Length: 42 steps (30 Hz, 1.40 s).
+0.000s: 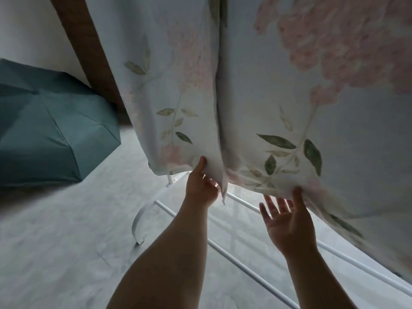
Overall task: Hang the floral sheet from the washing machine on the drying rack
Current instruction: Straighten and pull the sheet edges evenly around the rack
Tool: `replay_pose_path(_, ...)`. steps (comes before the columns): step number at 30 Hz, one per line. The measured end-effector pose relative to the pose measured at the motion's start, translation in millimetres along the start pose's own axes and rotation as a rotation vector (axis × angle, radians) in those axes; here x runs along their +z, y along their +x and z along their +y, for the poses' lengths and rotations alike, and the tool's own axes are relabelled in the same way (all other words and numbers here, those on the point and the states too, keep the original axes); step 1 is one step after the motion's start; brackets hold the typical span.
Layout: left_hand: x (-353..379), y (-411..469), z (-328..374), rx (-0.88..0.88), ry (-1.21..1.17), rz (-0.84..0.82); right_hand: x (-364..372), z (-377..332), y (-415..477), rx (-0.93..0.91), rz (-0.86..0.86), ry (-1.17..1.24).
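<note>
pinching the bottom hem of the floral sheet (256,90) with the left hand (201,186), thumb on the front, right by the fold between the two hanging panels. keeping the right hand (287,221) flat and spread, gripping nothing, just thumb and fingertips touching the hem further right. sheet-wise: hanging down from somewhere above the frame, bottom edge over the low white rails of the drying rack (245,268). also a teal open umbrella (51,130) sitting on the pale floor (55,241) off to the left, well apart from the rack.
</note>
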<state>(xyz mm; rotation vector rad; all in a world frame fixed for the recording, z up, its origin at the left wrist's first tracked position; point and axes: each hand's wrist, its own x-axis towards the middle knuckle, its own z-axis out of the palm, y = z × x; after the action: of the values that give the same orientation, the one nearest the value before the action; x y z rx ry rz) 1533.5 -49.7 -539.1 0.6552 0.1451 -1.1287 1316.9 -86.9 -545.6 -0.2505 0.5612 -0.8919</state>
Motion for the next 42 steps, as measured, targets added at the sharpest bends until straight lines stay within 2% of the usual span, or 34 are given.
replay_pose_path(6,10.3,13.2,-11.9,-0.038,-0.054,-0.066,13.2,-26.8,20.8,-0.137,0.038,0.136)
replay_pose_path(8,14.9,15.5,-14.7,-0.002,-0.070,-0.074,17.6,-31.1,25.1,-0.195,-0.001,0.113)
replay_pose_path(10,18.1,16.7,-15.3,0.033,-0.106,-0.055,20.4,-31.4,31.4,-0.181,0.045,0.073)
replay_pose_path(13,22.2,21.9,-12.6,0.064,-0.133,0.051,25.7,-28.6,32.4,-0.074,0.254,0.037)
replay_pose_path(15,29.8,21.0,-10.0,0.094,-0.049,0.143,30.6,-25.5,32.0,-0.062,0.375,0.013)
replay_pose_path(17,38.0,19.7,-7.6,0.106,0.073,0.291,31.5,-22.3,34.1,-0.058,0.424,0.011)
replay_pose_path(19,44.1,18.1,-7.0,0.092,0.038,0.376,32.5,-20.4,34.7,-0.066,0.457,0.004)
replay_pose_path(25,57.0,27.1,-4.7,0.099,-0.175,0.253,42.9,-19.3,32.0,-0.162,0.461,0.000)
replay_pose_path(29,63.7,28.1,-6.3,0.123,-0.170,0.299,47.3,-14.1,26.4,-0.229,0.474,0.030)
replay_pose_path(33,61.7,36.7,-12.7,0.146,-0.016,0.443,37.3,-6.7,34.7,-0.285,0.523,-0.022)
replay_pose_path(38,57.3,38.6,-5.6,0.098,0.105,0.396,42.8,-10.4,37.9,-0.315,0.468,-0.059)
replay_pose_path(40,54.2,35.8,-3.2,0.051,0.209,0.386,42.2,-9.5,40.4,-0.310,0.465,-0.085)
replay_pose_path(42,38.9,41.8,0.0,0.135,0.438,0.370,35.4,-5.9,40.2,-0.305,0.460,-0.074)
